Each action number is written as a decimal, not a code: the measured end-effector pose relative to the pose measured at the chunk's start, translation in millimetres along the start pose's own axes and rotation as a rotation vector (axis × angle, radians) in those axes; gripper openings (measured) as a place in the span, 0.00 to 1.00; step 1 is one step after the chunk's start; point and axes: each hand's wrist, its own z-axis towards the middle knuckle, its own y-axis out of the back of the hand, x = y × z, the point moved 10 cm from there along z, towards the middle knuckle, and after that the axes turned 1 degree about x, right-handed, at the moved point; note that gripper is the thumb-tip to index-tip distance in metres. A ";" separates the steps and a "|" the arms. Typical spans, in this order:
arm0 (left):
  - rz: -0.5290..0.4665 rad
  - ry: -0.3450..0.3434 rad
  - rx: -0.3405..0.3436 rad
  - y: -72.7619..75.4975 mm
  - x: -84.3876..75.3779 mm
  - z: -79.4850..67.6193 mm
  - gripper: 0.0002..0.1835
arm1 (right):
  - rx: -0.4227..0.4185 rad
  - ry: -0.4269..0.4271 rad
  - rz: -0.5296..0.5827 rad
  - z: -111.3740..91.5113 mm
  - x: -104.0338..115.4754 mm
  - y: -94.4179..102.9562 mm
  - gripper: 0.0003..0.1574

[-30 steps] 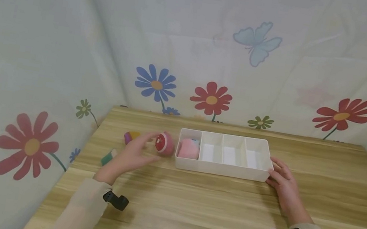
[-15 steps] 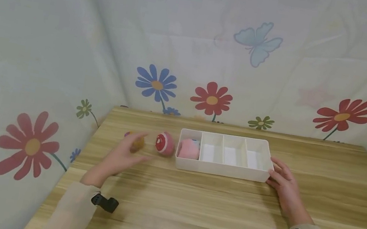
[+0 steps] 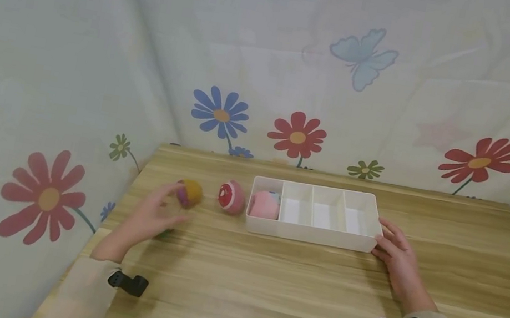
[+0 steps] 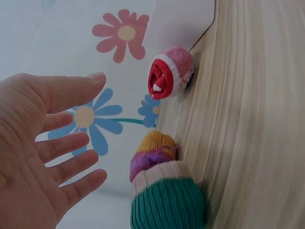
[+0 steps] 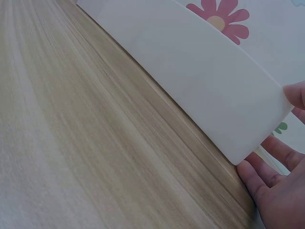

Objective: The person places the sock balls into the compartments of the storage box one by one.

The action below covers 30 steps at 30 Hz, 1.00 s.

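Observation:
My left hand (image 3: 148, 219) hovers over the left side of the table, fingers spread and holding nothing. Near its fingertips lies a rolled yellow and purple sock (image 3: 191, 193). A rolled green sock with a pale cuff (image 4: 167, 202) is mostly hidden under that hand in the head view; ribbed knit shows in the left wrist view. Further right sits a rolled pink and red sock (image 3: 231, 197), just beside a white divided box (image 3: 310, 234). My right hand (image 3: 398, 256) holds the box's right end, thumb at the rim corner and fingers against the end wall.
A pink rolled sock (image 3: 264, 205) with a bit of blue fills the box's leftmost compartment. The wooden table (image 3: 273, 291) ends at a pale curtain (image 3: 271, 60) printed with flowers and a butterfly, behind and to the left.
My left hand has drawn back leftward and toward me, from beside the pink and red sock, uncovering the yellow and purple one. The right hand keeps its place on the box.

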 end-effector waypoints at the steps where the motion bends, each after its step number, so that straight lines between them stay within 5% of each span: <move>1: 0.004 0.005 0.001 1.5 1.6 -1.3 0.39 | -0.001 -0.003 -0.001 -0.2 -0.1 0.4 0.33; 14: 0.039 0.094 -0.014 11.4 31.0 -20.9 0.39 | 0.014 0.038 0.025 -0.7 3.6 0.4 0.31; 30: 0.120 0.144 -0.015 4.0 67.7 -35.4 0.39 | 0.004 0.020 0.009 -0.3 3.0 -0.5 0.31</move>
